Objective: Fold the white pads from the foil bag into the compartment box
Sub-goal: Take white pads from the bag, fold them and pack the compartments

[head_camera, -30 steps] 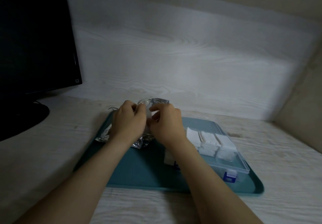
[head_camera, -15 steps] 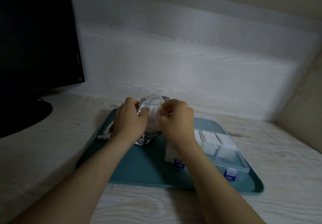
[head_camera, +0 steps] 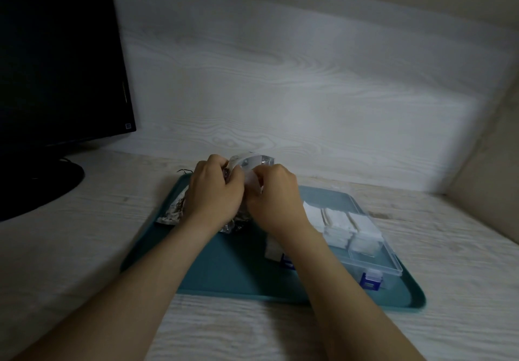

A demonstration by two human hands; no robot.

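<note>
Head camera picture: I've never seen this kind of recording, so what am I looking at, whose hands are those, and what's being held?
No machine here: a person wears a camera on the head, so the view looks forward and down along both forearms. A teal tray lies on a pale wooden desk, a dark monitor stands far left. The left hand grips a crinkled foil bag; the right hand pinches a white pad at the bag's mouth. On the tray's right side sits a clear compartment box with folded pads already in it.

Dark monitor (head_camera: 56,60) left of teal tray (head_camera: 224,262)
</note>
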